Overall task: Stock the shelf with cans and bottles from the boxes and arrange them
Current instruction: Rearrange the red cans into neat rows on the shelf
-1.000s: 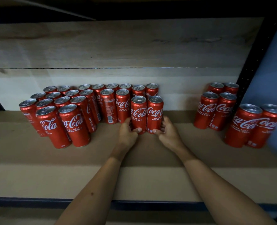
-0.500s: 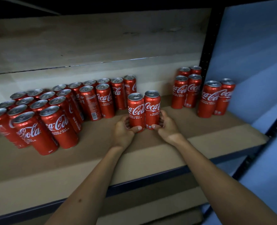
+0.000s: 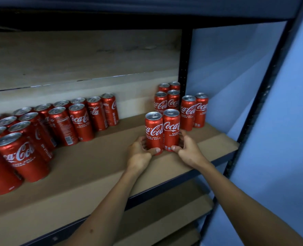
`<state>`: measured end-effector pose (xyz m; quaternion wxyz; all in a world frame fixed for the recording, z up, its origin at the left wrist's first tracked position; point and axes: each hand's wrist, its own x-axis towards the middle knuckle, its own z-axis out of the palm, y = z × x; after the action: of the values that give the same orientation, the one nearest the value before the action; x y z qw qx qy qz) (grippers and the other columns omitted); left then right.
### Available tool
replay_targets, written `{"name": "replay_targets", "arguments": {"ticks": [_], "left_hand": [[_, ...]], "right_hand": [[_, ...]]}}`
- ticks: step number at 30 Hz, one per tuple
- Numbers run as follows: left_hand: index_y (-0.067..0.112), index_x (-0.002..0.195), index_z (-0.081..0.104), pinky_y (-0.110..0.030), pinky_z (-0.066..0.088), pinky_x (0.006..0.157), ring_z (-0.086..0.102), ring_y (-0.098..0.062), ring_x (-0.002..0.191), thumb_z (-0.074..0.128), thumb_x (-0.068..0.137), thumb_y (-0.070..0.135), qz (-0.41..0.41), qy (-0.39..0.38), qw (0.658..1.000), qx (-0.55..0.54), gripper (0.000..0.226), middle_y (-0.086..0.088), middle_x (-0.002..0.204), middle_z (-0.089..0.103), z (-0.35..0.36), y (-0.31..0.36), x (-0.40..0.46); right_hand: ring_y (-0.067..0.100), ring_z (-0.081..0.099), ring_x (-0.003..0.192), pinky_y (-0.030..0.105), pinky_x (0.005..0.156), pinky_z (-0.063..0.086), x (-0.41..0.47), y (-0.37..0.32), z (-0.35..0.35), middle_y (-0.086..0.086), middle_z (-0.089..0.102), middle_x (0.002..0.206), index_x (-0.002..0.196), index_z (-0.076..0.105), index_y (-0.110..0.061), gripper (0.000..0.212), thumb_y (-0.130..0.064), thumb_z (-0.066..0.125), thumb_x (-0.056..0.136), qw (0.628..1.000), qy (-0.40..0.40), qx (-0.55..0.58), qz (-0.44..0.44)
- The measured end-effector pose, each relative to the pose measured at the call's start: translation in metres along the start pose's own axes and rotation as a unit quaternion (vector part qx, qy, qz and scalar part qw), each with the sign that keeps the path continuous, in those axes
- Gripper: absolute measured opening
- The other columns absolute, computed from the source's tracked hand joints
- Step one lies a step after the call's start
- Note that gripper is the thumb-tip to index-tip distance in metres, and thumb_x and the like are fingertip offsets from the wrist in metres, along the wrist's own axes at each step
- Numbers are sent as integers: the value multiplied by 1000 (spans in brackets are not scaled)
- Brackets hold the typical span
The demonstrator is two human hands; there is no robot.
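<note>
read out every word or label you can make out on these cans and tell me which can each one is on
"Coca-Cola", partly cut off, and "RASA ASLI KURANG GULA": left held can, gripped by the left hand.
"Coca", "RASA", "KURANG": right held can, gripped by the right hand.
"RECYCLE ME": side of the end can in the left group.
"Coca-Cola", "RASA ASLI KURANG GULA": big front can.
Barcode digits and small print on the barcode can: too small to read.

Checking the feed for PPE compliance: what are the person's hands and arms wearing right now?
Nothing shows on either. The left hand and right hand are bare, with no gloves, rings or watch visible. Both forearms are uncovered all the way to the frame's bottom edge; no sleeve, cuff or wristband enters the head view.
</note>
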<state>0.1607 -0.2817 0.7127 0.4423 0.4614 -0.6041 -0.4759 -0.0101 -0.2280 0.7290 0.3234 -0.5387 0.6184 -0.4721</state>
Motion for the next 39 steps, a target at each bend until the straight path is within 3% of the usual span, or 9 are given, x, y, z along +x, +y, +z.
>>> {"name": "replay_targets", "arguments": {"ticks": [10,14,20,25,30,35,39], "left_hand": [[24,118,53,-38,48,102,63,-13,105,87,69,15,7,-14,1000,21,61,-1,122,66,70,12,3],[14,127,53,-33,47,102,60,-11,103,85,71,12,4,-13,1000,24,65,-3,125,64,81,16,2],[15,128,54,-28,46,97,59,-8,100,87,69,20,10,-5,998,58,68,1,121,65,80,20,-5],[13,126,55,-30,49,98,62,-9,100,88,68,20,27,-2,997,76,67,1,117,67,80,22,-11],[14,122,57,-31,51,96,64,-11,100,90,66,25,42,11,994,103,66,-1,116,69,80,21,-13],[21,112,57,-32,55,88,67,-11,92,92,61,35,61,39,988,135,63,3,104,70,78,21,-15],[20,129,52,-32,52,96,65,-11,105,91,61,38,54,-1,990,128,80,4,120,67,75,18,-13]], "right_hand": [[13,50,125,39,112,39,-5,18,-65,6,50,143,147,31,-19,67,1,62,91,999,28,-5,13],[16,50,127,35,109,41,-4,22,-79,5,50,142,148,30,-21,68,0,62,91,1000,21,-7,13],[16,53,125,31,106,43,-2,29,-88,2,53,138,146,32,-21,67,0,63,91,1000,2,0,9],[4,54,111,14,89,45,-6,29,-86,-5,53,127,146,34,-19,66,3,62,90,1000,3,15,0],[6,56,113,25,99,46,-7,32,-88,-2,55,132,145,35,-21,65,1,63,90,1000,3,14,-13],[15,55,122,37,107,44,-9,32,-89,4,55,138,144,35,-21,63,0,62,91,1000,-3,20,-18],[13,54,121,35,106,43,-10,31,-90,3,53,140,145,34,-22,63,-2,62,92,1000,-8,21,-13]]}}
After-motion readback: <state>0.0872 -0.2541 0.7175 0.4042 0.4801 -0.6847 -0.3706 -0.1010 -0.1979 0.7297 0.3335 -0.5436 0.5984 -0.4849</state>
